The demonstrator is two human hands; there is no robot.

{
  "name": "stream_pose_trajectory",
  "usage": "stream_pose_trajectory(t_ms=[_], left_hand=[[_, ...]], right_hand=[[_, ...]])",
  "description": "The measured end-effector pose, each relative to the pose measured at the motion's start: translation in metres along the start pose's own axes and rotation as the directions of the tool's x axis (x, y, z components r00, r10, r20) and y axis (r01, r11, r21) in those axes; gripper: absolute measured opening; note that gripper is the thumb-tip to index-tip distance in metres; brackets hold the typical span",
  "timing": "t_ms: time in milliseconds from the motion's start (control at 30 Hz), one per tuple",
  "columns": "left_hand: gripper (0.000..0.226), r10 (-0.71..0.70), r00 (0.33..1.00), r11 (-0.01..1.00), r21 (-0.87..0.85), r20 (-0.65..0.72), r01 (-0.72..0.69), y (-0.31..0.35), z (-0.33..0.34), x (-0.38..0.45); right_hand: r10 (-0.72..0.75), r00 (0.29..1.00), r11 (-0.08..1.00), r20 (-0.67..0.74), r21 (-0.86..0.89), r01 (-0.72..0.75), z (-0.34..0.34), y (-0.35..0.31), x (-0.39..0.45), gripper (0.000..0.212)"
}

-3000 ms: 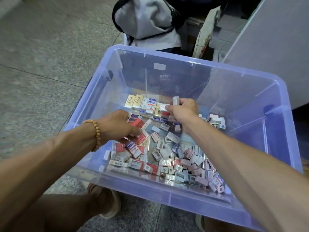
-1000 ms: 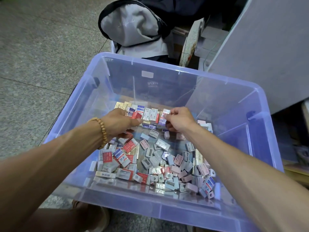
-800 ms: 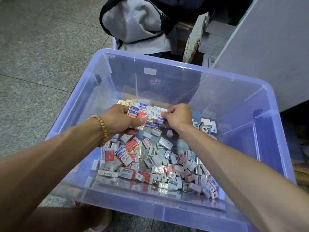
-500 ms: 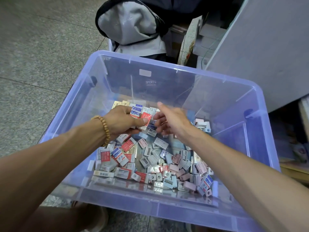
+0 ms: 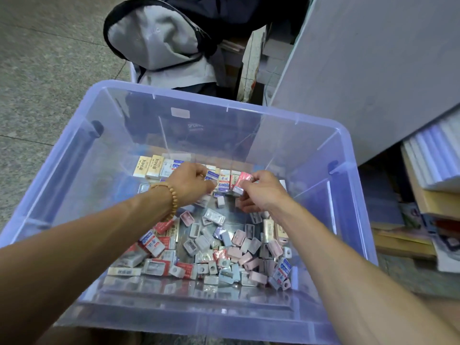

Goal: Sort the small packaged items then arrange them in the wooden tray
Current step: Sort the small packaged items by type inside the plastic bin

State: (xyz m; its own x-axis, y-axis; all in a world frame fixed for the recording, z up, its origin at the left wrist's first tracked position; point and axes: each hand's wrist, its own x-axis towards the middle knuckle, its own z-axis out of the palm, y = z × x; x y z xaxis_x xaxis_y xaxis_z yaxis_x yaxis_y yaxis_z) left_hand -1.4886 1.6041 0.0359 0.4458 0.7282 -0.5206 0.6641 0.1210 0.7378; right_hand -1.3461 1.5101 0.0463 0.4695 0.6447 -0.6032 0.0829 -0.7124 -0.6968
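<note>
Pinching a red packet (image 5: 242, 179) – right hand (image 5: 263, 192); left hand (image 5: 191, 183) grips a blue-and-white packet (image 5: 211, 176) – inside the plastic bin (image 5: 348, 195)

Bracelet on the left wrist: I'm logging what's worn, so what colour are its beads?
Tan, wood-like beads on the bracelet, seen in the head view.

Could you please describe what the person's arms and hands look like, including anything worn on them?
Both forearms are bare, with no sleeves in view. The left hand has a bracelet of round tan wooden beads at the wrist. The right hand wears no glove or jewellery that shows.
</note>
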Motion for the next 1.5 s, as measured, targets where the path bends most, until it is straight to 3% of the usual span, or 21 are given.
stream_pose_trajectory(t_ms=[133, 300, 467, 633, 767, 1167, 1333, 1500], left_hand=[[0.023, 0.16, 0.977, 0.975, 0.174, -0.143, -0.135, 0.016, 0.016, 0.018], [0.021, 0.324, 0.927, 0.924, 0.272, -0.187, -0.268, 0.006, 0.024, 0.032], [0.023, 0.557, 0.823, 0.668, 0.65, -0.114, -0.362, -0.006, 0.025, 0.036], [0.024, 0.653, 0.752, 0.584, 0.692, -0.09, -0.425, -0.009, 0.023, 0.035], [0.031, 0.652, 0.746, 0.421, 0.754, 0.134, -0.504, -0.017, 0.012, 0.037], [0.028, 0.691, 0.691, 0.28, 0.802, 0.214, -0.528, -0.025, 0.002, 0.041], [0.032, 0.563, 0.802, 0.411, 0.776, 0.197, -0.479, -0.014, 0.002, 0.039], [0.028, 0.448, 0.845, 0.399, 0.78, 0.293, -0.482, -0.007, -0.002, 0.014]], right_hand=[[-0.037, 0.995, 0.977, -0.095, -0.211, 0.016, -0.001, 0.009, 0.014, 0.022], [-0.04, 0.994, 0.987, -0.099, -0.158, 0.024, 0.0, 0.013, 0.029, 0.024], [-0.061, 0.988, 0.974, -0.142, -0.226, 0.027, 0.006, 0.018, 0.04, 0.036], [-0.085, 0.96, 0.977, -0.267, -0.212, 0.027, 0.005, 0.024, 0.042, 0.023], [-0.143, 0.959, 0.958, -0.244, -0.277, 0.073, 0.015, 0.018, 0.049, 0.034], [-0.218, 0.951, 0.923, -0.22, -0.362, 0.129, 0.02, 0.014, 0.053, 0.033], [-0.214, 0.967, 0.901, -0.14, -0.411, 0.14, 0.015, 0.01, 0.05, 0.032], [-0.134, 0.976, 0.885, -0.172, -0.464, 0.04, -0.004, 0.007, 0.038, 0.021]])
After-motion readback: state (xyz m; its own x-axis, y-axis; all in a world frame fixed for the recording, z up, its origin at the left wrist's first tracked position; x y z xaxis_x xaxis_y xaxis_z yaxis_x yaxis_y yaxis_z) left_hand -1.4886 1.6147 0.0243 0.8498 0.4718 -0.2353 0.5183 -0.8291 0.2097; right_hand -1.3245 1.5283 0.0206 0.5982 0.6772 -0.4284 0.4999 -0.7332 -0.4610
